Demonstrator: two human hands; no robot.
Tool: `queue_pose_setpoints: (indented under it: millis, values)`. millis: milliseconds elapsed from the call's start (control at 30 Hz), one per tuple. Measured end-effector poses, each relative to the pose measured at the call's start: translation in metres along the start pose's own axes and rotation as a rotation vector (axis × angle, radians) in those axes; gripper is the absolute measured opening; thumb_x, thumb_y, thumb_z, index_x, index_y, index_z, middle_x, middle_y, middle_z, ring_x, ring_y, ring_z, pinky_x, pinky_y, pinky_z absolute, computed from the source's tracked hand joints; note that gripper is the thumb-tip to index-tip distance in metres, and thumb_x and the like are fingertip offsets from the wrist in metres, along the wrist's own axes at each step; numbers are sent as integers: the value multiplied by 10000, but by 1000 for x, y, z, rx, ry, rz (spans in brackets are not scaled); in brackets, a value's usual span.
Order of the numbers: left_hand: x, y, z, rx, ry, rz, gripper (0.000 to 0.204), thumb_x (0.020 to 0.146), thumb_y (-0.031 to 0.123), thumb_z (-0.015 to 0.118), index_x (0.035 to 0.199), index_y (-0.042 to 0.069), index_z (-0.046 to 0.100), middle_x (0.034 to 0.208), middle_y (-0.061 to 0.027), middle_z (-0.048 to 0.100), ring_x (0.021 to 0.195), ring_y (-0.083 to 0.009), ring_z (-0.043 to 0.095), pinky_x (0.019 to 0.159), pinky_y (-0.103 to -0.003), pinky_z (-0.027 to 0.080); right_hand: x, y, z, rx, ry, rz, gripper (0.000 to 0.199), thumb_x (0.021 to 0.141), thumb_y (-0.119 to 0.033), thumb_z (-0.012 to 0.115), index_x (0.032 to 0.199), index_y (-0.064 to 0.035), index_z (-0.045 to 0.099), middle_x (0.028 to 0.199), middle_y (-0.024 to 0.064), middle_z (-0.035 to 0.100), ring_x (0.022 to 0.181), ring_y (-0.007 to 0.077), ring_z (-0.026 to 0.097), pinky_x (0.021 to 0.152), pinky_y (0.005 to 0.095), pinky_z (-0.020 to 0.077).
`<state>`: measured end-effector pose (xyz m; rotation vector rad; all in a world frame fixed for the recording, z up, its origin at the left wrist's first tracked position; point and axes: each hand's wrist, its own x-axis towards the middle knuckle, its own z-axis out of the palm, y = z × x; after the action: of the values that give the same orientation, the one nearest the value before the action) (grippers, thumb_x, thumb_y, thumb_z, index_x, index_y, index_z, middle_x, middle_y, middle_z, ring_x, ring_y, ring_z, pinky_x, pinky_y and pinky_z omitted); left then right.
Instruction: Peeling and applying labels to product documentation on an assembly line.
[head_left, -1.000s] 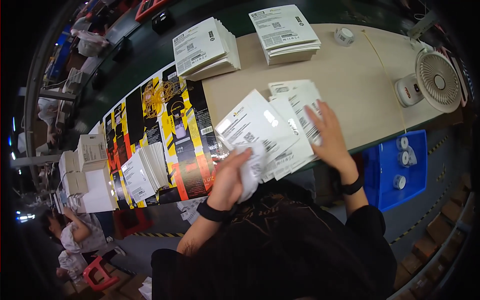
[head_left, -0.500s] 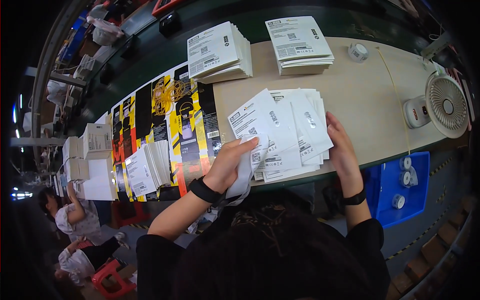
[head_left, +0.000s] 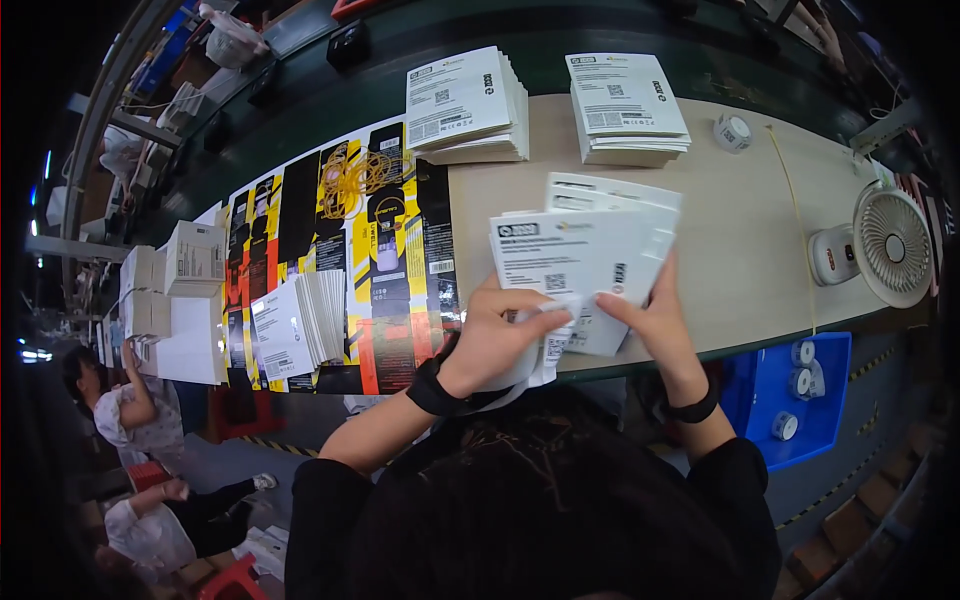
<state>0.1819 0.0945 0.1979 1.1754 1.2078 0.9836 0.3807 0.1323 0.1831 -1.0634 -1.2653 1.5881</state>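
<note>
Just in front of me I hold a fanned stack of flat white printed cartons (head_left: 590, 235) up off the table. My left hand (head_left: 497, 342) grips its lower left corner, the thumb lying on the front. Under that thumb is also a white strip of labels (head_left: 546, 368), running down toward my wrist. My right hand (head_left: 655, 318) is closed on the lower right side, thumb on the front carton and the other fingers behind, hidden. Beyond stand a left pile of flat white cartons (head_left: 462, 105) and a right pile of flat white cartons (head_left: 628, 105).
At left, more white cartons (head_left: 300, 325) lean on black-and-yellow printed sheets (head_left: 385, 270), near tangled yellow bands (head_left: 350, 180). A label roll (head_left: 732, 133) and a fan (head_left: 893, 247) are at right. Below sits a blue bin (head_left: 825, 420) with rolls. Two people (head_left: 150, 410) are far left.
The loosely spread cartons have been gathered and lifted into a tighter stack. My right hand has moved from beside them to grip their lower right side, thumb in front.
</note>
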Motion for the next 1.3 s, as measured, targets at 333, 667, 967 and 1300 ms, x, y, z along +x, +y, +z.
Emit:
queue_pose_setpoints:
  millis: [333,667,967,1300]
  values:
    - [-20,-20,-60,462,-178,434,160,623,121,747,759,58,692,1307,-194,401,1217,-314,362,1004,-384,272,8,17,16,-137,-101,-397,1229,543,-150,835,1407,-92,-37,1317,163,339,1233,275,344,1021,387,295]
    - [-32,-53,-45,295,-178,420,125,664,136,735,764,71,697,1369,-201,280,1257,-323,308,1003,-370,285,-10,60,44,-47,-60,-380,1170,544,-138,822,1406,-79,33,1358,164,282,1254,277,312,1033,388,279]
    - [-47,-67,-33,136,75,411,133,665,107,728,792,71,707,1397,-174,255,1281,-299,291,1014,-398,277,-14,83,49,-158,-109,-253,1092,556,-96,818,1382,-81,103,1298,128,320,1233,259,320,1026,370,281]
    - [-63,-87,-57,158,-3,353,169,639,70,716,803,34,695,1395,-179,274,1296,-325,271,1035,-410,244,-8,105,48,-335,-96,-462,763,579,-85,786,1206,-61,352,1133,98,432,1095,229,445,1043,408,267]
